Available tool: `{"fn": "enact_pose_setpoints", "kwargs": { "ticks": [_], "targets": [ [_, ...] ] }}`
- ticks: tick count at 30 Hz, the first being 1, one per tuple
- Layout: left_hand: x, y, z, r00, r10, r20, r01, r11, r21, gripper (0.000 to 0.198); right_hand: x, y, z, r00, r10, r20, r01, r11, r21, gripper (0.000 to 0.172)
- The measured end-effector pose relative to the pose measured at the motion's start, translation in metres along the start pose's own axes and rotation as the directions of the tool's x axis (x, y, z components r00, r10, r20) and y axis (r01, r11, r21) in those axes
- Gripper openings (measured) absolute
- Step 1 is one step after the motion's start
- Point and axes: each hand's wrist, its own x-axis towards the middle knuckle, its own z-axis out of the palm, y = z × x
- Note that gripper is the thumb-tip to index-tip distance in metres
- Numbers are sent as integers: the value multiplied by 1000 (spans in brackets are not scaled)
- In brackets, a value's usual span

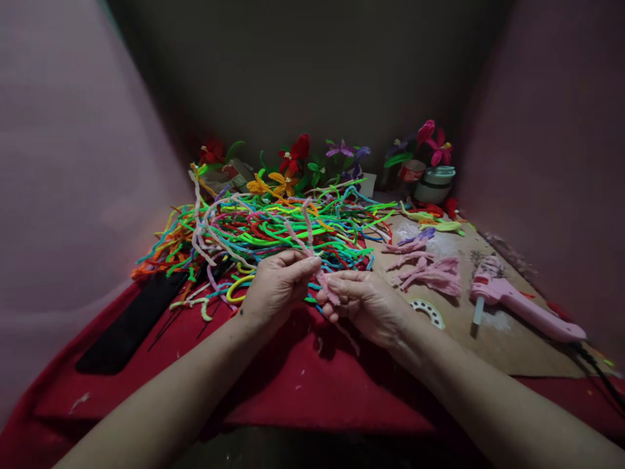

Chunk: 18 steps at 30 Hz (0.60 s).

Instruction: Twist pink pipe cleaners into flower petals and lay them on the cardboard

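Near the middle of the view, my left hand (279, 285) pinches a pink fuzzy pipe cleaner piece (308, 228), whose two ends stick up above the fingers. My right hand (364, 301) is closed on the lower part of the same pink piece, just right of my left hand. A thin pink strand hangs below my right fingers. Behind both hands spreads a large heap of multicoloured pipe cleaners (273, 225). Several pink twisted pieces (434, 275) lie on the cardboard to the right of my hands.
A pink glue gun (532, 306) lies on the cardboard (469, 345) at the right, near a white ring with holes (427, 312). A black flat object (127, 326) is at the left on the red cloth (312, 397). Pipe cleaner flowers and a lidded jar (434, 185) stand behind.
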Motion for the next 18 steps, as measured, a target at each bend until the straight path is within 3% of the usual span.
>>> {"fn": "enact_pose_setpoints", "kwargs": {
  "ticks": [11,18],
  "targets": [
    [-5,-9,9,995,-67,72,72,995,-74,16,5,4,-2,994,-43,-98,38,998,-56,12],
    [-4,-10,5,999,-48,-2,48,994,98,22,4,6,1,985,-98,-143,86,992,-90,16]
  ]
}}
